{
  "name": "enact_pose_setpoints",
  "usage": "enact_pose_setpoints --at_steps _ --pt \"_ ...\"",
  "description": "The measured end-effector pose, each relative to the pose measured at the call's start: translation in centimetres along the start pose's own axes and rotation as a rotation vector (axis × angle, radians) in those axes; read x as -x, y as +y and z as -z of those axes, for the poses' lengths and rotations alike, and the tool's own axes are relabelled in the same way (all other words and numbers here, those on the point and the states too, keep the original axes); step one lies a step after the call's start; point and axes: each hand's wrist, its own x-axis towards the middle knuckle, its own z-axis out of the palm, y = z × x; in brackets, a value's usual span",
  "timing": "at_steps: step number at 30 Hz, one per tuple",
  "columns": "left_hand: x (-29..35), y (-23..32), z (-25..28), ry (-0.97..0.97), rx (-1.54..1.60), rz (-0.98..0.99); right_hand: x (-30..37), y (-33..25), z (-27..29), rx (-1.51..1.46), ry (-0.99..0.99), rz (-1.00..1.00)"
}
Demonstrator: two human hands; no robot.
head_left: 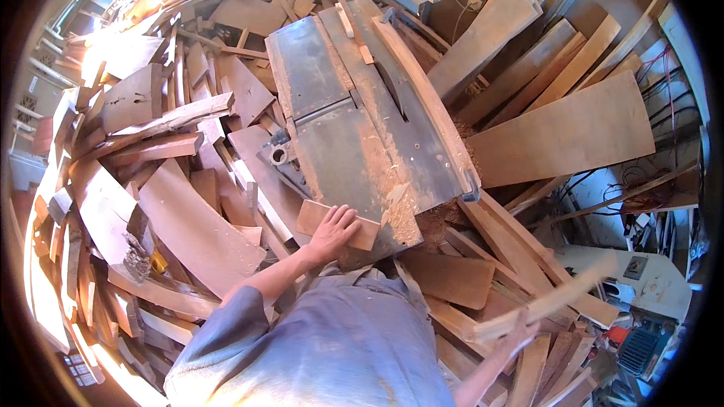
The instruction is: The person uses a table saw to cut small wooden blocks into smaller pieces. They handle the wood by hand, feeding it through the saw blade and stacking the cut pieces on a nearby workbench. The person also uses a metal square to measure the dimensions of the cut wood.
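My left hand (332, 231) lies flat on a small rectangular wood block (317, 218) at the near end of a grey metal woodworking machine table (339, 113), fingers spread over it. Down at the right, my right hand (519, 332) grips a long, blurred wood strip (562, 295) that points up to the right, above a heap of boards. Sawdust (403, 215) lies on the near right corner of the machine table. A long curved plank (430, 98) rests along the table's right edge.
Scrap boards (181, 218) are heaped all over the floor on the left. Wide planks (562, 136) lean at the right. A white machine (641, 283) and cables stand at far right. Loose offcuts (452, 275) lie by my right side.
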Motion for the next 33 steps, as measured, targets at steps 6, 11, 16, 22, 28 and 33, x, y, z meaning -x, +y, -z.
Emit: enact_pose_setpoints --at_steps 6,11,16,22,28,33 --pt "0.7 -0.4 -1.9 0.075 -0.058 0.038 1.5 -0.5 -10.8 0.589 -0.402 0.395" --pt "0.4 -2.3 -0.1 0.180 0.168 0.103 1.1 0.5 -18.0 0.877 -0.615 0.799" --pt "-1.3 -12.3 3.5 0.345 0.297 0.359 0.0 2.4 -24.9 0.974 -0.631 0.922" --pt "-12.1 -24.8 9.1 0.333 0.327 0.575 -1.2 3.8 -31.0 0.863 -0.518 0.917" --pt "-26.5 -35.3 8.4 0.359 0.327 0.614 -1.1 3.2 -32.8 0.931 -0.497 0.831" --pt "-37.2 -39.4 6.9 0.302 0.363 0.678 -0.5 2.7 -30.1 1.062 -0.455 0.671"
